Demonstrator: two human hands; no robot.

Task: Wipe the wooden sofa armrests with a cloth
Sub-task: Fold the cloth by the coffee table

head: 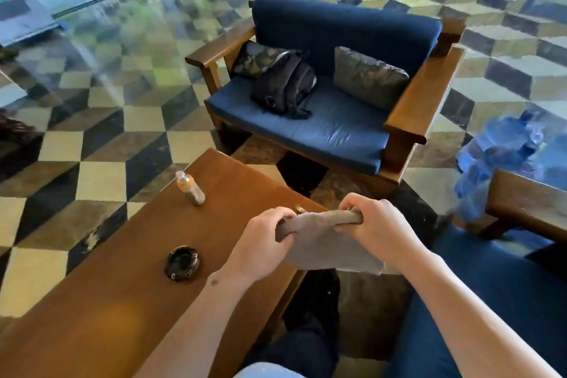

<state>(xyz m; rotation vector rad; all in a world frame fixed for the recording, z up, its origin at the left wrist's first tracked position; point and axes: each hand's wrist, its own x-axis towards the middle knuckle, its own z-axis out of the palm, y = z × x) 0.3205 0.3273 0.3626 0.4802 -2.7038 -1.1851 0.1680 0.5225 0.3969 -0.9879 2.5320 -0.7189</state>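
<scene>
A grey cloth (322, 247) hangs between my two hands above the corner of a wooden coffee table. My left hand (264, 242) grips its left end and my right hand (374, 227) grips its bunched right end. Ahead stands a blue two-seat sofa (334, 132) with a wooden frame. Its left armrest (219, 46) and right armrest (425, 92) are flat wooden boards, both well beyond my hands. A third wooden armrest (527, 202) shows at the right, belonging to the blue seat beside me.
The coffee table (122, 285) carries a small bottle (190, 188) and a black ashtray (182, 262). A black backpack (285, 86) and two cushions (368, 77) lie on the sofa. Blue water jugs (503, 150) stand at the right. The floor is chequered tile.
</scene>
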